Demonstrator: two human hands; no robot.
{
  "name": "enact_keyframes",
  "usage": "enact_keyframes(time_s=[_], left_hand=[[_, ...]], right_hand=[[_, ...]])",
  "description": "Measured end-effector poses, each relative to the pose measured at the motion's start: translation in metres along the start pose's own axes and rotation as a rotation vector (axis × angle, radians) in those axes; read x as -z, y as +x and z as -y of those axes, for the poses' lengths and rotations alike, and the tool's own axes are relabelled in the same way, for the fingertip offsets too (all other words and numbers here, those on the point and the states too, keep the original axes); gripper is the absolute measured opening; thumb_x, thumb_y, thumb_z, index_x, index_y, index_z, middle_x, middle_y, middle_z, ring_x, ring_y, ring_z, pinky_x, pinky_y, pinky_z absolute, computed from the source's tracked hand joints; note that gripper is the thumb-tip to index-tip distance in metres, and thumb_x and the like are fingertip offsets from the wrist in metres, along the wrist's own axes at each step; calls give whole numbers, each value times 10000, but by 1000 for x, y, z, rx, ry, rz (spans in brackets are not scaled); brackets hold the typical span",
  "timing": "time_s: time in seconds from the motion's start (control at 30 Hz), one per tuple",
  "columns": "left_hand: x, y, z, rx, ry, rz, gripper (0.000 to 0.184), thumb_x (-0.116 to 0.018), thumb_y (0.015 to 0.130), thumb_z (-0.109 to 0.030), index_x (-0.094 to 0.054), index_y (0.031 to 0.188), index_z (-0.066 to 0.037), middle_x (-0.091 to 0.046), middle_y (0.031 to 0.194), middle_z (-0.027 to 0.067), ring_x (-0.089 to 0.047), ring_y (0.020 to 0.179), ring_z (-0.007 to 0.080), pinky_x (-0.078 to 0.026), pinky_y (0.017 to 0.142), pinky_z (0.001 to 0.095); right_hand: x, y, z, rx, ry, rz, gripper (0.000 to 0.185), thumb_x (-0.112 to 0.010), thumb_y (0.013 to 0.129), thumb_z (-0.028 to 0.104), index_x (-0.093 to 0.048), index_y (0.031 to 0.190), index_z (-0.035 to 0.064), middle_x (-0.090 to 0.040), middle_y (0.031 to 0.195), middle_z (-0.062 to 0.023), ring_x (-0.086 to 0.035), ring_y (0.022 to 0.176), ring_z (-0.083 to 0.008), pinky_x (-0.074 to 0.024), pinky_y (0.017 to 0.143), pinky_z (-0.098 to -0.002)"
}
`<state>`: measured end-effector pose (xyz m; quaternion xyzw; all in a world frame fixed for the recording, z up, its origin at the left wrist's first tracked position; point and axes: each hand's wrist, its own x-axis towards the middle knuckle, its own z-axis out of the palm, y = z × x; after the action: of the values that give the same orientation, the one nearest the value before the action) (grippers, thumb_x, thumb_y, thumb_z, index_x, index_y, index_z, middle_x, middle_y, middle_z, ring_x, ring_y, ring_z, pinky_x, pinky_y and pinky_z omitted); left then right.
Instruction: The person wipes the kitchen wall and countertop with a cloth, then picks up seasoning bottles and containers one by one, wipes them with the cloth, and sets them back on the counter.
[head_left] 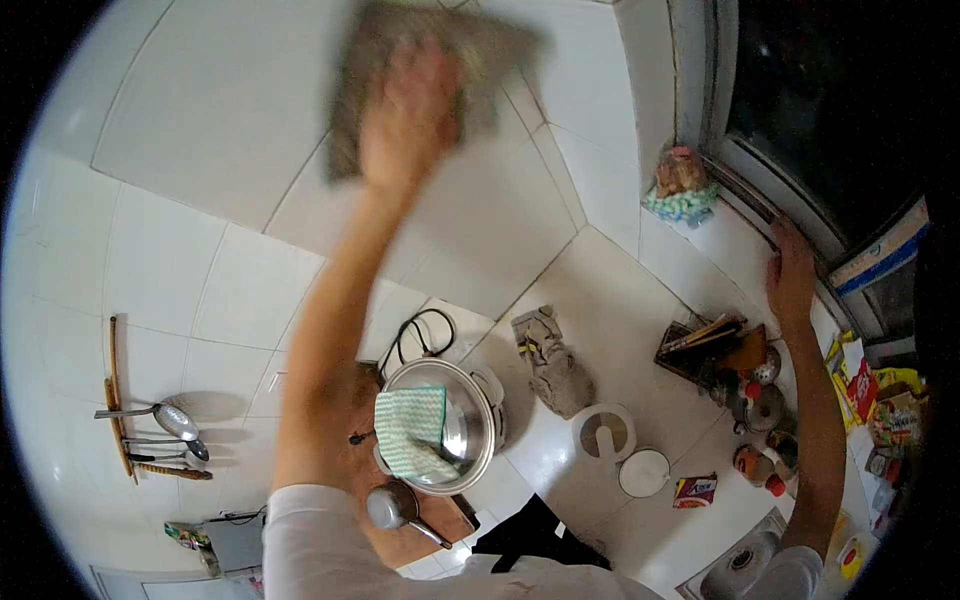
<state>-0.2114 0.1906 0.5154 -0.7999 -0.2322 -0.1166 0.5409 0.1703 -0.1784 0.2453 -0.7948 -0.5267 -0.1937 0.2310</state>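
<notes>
While the head view shows the left hand (410, 115) over a grey cloth (355, 70) on the tiled wall (480, 220), above the far corner of the table (620, 290), blur hides whether that grip is clenched or just pressing, cannot tell; right hand (792, 265) grip looks released, resting by the window ledge (740, 240) near a plastic bag (680, 190). Steel pot (468, 420) sits toward table's left edge. Risks: uneven palm pressure could let cloth slip; a sideways right-hand slide could knock the bag
</notes>
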Motion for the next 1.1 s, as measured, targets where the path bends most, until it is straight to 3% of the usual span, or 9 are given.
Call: enact_keyframes(time_s=[0.07,0.13,0.23,0.43,0.5,0.67,0.77,0.83,1.1], left_hand=[[-60,-114,-96,-198,-103,162,663,-542,944,-304,-324,1564,-217,-264,1641,52,-314,1469,290,-308,1173,440],[-62,-197,-131,167,-1239,728,544,-508,1010,-320,-399,1522,-176,-393,1571,60,-359,1442,253,-320,1166,395],[-101,-275,-120,663,-1969,753,446,-562,1009,-244,-492,1396,-34,-501,1454,122,-462,1341,240,-334,1154,371],[12,-117,120,254,-369,-19,502,-611,979,-328,-529,1424,-111,-608,1294,235,-638,1013,446,-547,855,418],[67,-62,139,199,92,-285,520,-538,998,-389,-506,1463,-157,-495,1462,223,-481,1305,476,-401,1061,563],[18,-120,41,110,93,126,662,-591,923,-433,-419,1523,-216,-327,1604,111,-320,1446,414,-326,1117,595],[-59,-230,-84,-223,-274,334,709,-603,916,-252,-323,1568,-255,-217,1648,52,-302,1470,259,-361,1146,460],[-89,-270,-160,-826,226,472,702,-529,938,-125,-264,1584,-189,-174,1659,37,-243,1495,291,-279,1211,417],[-118,-241,-166,-448,-619,912,572,-487,1003,-203,-314,1546,-149,-360,1573,100,-422,1389,259,-294,1209,421]], right_hand=[[8,6,3,-9,2,-7,555,-555,847,-74,-513,1381,69,-503,1458,-160,-482,1324,-375,-370,1127,-491],[10,7,5,-53,15,-4,571,-562,833,-79,-515,1382,68,-504,1456,-162,-488,1317,-379,-363,1135,-486],[-2,3,-9,-34,37,-41,575,-572,829,-77,-522,1382,68,-508,1452,-162,-489,1317,-377,-356,1144,-477],[3,2,0,22,-9,-20,548,-536,904,-59,-492,1435,67,-487,1480,-155,-459,1366,-336,-357,1141,-467],[0,4,-2,59,24,-46,555,-531,909,-64,-487,1443,81,-483,1487,-146,-460,1366,-330,-358,1144,-460],[2,2,-3,79,-41,-64,562,-511,927,-59,-465,1461,109,-479,1496,-128,-466,1367,-326,-375,1144,-448],[-11,-5,-13,39,-63,-25,575,-512,923,-59,-464,1463,132,-478,1500,-124,-471,1365,-323,-388,1139,-445],[-12,-5,-16,2,-56,6,585,-516,915,-63,-469,1460,144,-480,1500,-122,-479,1359,-323,-397,1135,-443],[-14,0,-11,-3,-14,-76,532,-555,877,-57,-536,1378,119,-519,1455,-133,-494,1334,-352,-379,1141,-463]])
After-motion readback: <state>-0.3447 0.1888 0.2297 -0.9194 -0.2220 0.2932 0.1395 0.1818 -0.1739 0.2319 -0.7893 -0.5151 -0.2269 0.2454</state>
